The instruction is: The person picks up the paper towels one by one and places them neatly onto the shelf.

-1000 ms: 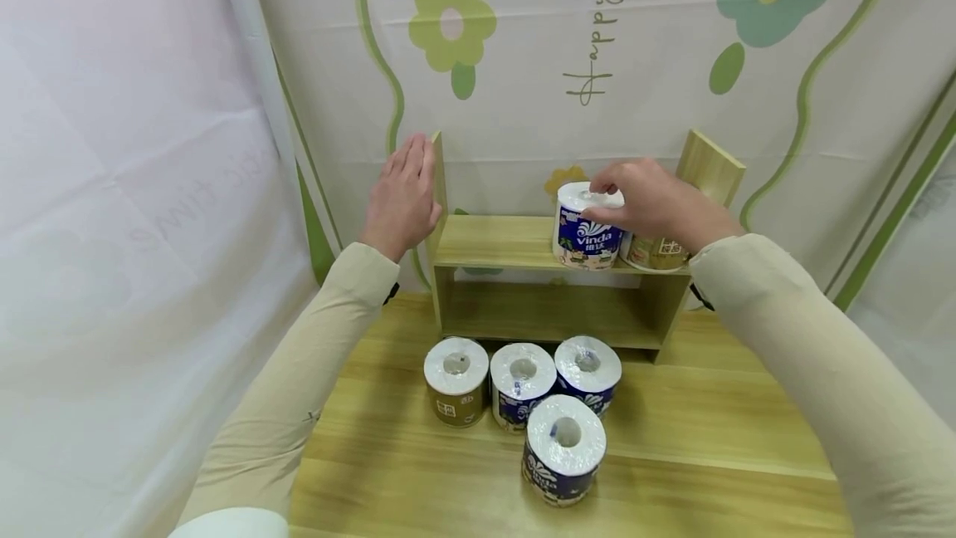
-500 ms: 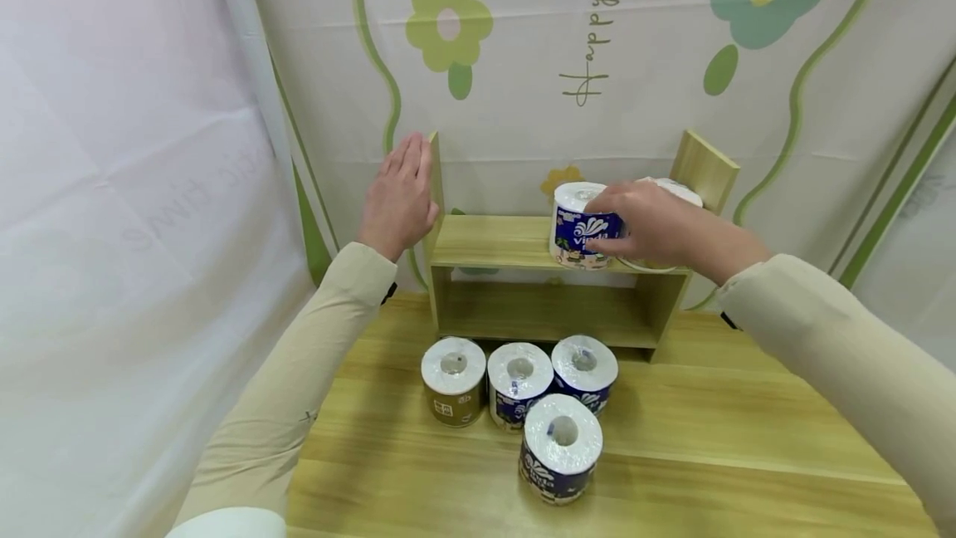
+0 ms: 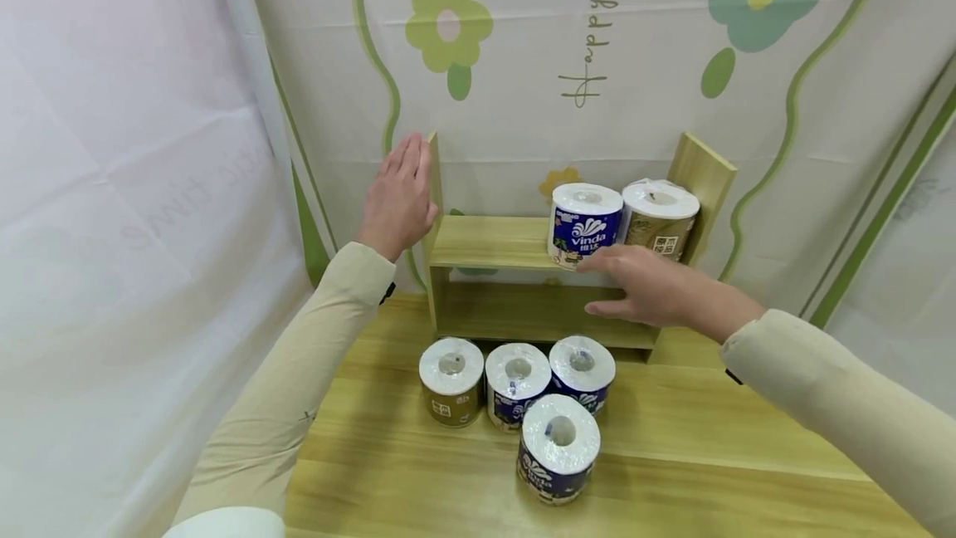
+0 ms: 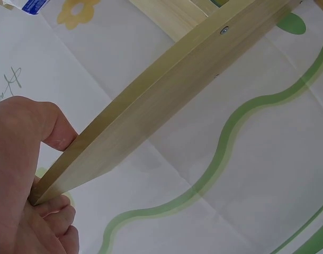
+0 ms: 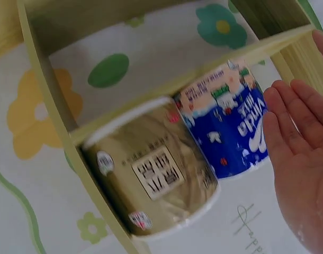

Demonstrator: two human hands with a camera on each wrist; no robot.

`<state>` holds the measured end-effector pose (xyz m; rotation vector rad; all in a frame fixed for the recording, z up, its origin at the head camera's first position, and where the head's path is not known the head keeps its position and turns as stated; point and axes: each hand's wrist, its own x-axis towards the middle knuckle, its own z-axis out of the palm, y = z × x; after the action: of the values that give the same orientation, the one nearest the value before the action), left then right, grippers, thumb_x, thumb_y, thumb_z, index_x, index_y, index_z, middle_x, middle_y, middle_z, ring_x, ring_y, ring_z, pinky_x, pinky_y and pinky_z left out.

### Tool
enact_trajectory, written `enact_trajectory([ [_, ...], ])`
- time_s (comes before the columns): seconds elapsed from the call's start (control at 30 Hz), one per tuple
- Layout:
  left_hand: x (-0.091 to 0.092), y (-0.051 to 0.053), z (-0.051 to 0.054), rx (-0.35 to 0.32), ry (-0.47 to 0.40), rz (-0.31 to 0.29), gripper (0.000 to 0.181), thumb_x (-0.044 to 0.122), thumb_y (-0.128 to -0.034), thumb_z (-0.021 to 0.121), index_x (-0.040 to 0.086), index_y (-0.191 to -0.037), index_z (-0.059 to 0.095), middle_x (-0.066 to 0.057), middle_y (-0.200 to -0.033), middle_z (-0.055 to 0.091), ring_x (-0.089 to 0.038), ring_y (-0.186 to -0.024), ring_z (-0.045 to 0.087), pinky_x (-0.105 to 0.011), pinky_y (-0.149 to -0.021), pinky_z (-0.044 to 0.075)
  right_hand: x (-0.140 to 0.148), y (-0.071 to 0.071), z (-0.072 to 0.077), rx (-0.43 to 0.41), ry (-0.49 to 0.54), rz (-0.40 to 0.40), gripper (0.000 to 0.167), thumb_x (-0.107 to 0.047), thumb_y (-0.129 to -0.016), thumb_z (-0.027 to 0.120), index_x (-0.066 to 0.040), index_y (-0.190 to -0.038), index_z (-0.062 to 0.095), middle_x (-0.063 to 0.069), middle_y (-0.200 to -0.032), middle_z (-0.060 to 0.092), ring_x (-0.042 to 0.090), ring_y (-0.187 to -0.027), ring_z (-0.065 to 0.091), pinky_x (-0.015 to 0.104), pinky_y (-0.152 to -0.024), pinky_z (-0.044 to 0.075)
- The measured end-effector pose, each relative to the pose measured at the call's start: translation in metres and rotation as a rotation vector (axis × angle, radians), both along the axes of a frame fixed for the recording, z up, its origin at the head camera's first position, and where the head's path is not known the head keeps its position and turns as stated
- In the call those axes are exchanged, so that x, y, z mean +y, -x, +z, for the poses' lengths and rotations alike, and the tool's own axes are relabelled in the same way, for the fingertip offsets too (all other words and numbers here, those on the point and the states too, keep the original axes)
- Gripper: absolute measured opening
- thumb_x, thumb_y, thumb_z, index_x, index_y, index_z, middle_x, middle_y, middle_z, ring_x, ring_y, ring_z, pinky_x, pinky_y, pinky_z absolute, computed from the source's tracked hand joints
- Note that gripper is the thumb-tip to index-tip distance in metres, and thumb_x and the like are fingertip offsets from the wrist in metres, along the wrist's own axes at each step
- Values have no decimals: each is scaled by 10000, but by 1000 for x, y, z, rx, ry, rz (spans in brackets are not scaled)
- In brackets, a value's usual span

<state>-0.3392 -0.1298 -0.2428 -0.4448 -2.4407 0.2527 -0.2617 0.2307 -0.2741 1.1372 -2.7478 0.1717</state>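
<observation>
On the top board of the wooden shelf [image 3: 489, 241], a blue Vinda roll [image 3: 586, 224] stands beside a gold roll [image 3: 660, 218] at the right side panel. My left hand [image 3: 398, 199] grips the shelf's left side panel; in the left wrist view the thumb and curled fingers of that hand [image 4: 24, 169] lie on either side of the panel [image 4: 135, 106]. Holding nothing, my right hand [image 3: 650, 289] hovers in front of the shelf, just below the two rolls. The right wrist view shows its extended fingers [image 5: 294, 114] near the blue roll [image 5: 225, 121], with the gold roll [image 5: 156, 169] farther off.
In front of the shelf, on the wooden table [image 3: 388, 471], stand a gold roll [image 3: 452, 405] and three blue ones, one [image 3: 558, 451] nearer the front edge than the others. Behind the shelf hangs a flower-patterned cloth [image 3: 523, 131], with white cloth on the left.
My right hand has come off the blue roll on the top board and moved down in front of the shelf. The gold roll beside it is now more visible. My left hand stays at the panel.
</observation>
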Motion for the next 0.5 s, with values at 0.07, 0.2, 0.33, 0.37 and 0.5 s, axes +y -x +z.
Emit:
enact_trajectory([
  [0.07, -1, 0, 0, 1, 2, 2, 738, 178, -1004, 568, -140, -1598, 265, -288, -1695, 313, -382, -1613, 287, -449, -1346, 249, -1, 0, -10, -17, -2, 2, 514, -248, -932, 804, 13, -1354, 672, 241, -1396, 673, 454, -1308, 637, 605, -1102, 529],
  [0.2, -2, 0, 0, 12, 3, 1, 739, 176, -997, 577, -142, -1592, 276, -289, -1688, 325, -382, -1608, 299, -446, -1344, 255, 0, 0, -30, -56, -5, 8, 513, -242, -937, 798, 38, -1346, 667, 243, -1379, 678, 447, -1300, 638, 587, -1097, 539],
  [0.33, -2, 1, 0, 4, 4, -2, 731, 179, -1004, 564, -137, -1595, 271, -287, -1691, 322, -383, -1611, 293, -439, -1350, 237, 3, -1, -49, -105, -8, 1, 503, -237, -940, 793, 41, -1342, 669, 223, -1348, 696, 422, -1254, 664, 563, -1058, 569],
  [0.37, -2, 1, 0, 0, 7, -1, 728, 179, -1006, 553, -137, -1596, 268, -287, -1692, 319, -383, -1612, 290, -438, -1352, 232, 3, -1, -54, -117, -9, 0, 502, -237, -942, 791, 41, -1342, 669, 219, -1345, 698, 419, -1249, 666, 562, -1056, 569],
  [0.5, -2, 2, 1, -9, 15, 3, 723, 178, -1012, 527, -138, -1601, 252, -289, -1698, 306, -387, -1615, 281, -438, -1355, 224, 5, -1, -72, -153, -13, 15, 496, -236, -945, 788, 51, -1332, 673, 218, -1329, 704, 414, -1232, 674, 558, -1041, 576],
])
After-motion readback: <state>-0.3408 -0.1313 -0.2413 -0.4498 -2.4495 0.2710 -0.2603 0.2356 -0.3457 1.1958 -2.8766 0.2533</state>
